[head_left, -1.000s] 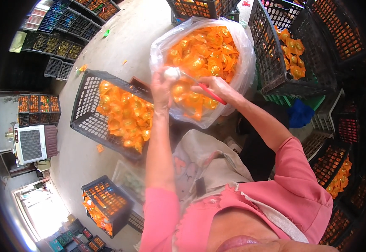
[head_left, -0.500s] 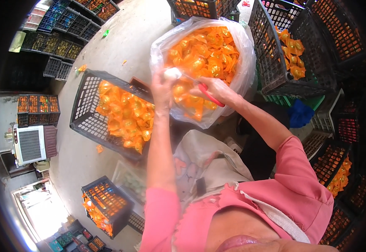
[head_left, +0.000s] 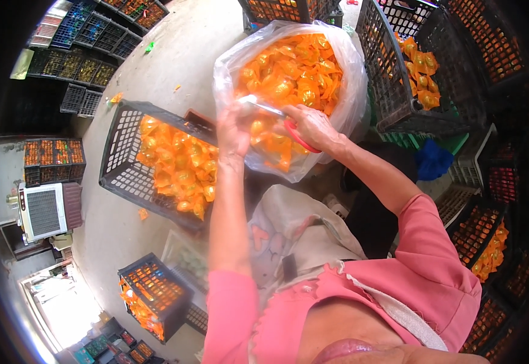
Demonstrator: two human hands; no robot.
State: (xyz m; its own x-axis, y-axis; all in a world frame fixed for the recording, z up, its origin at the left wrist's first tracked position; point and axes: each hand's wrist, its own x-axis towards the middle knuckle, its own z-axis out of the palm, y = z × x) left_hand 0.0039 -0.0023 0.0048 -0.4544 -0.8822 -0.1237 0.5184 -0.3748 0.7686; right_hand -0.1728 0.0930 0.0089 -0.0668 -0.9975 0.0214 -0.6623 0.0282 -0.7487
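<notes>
My right hand [head_left: 313,128] grips a pair of scissors [head_left: 304,141] with red handles, blades pointing left. The blade tips reach the fingertips of my left hand [head_left: 234,127], which are closed around something small, partly bright white, too blurred to name. Both hands are over the near left edge of a large clear plastic bag [head_left: 350,67]. It is full of small round things in orange wrappers [head_left: 294,70]. Left of my left forearm, a black plastic crate [head_left: 119,151] stands tilted in view, with more orange-wrapped things [head_left: 176,164] in it.
At the upper right stands a tall black crate [head_left: 391,79] with a few orange-wrapped pieces; a blue cloth [head_left: 434,161] lies below it. Another filled crate [head_left: 155,291] is at the lower left. Stacked crates [head_left: 55,158] line the far left, beside a boxy grey-fronted machine [head_left: 41,209].
The white thing at my left fingertips shows less now. The scissors' blades have moved slightly left against the left fingers. The bag and crates appear shifted only a little.
</notes>
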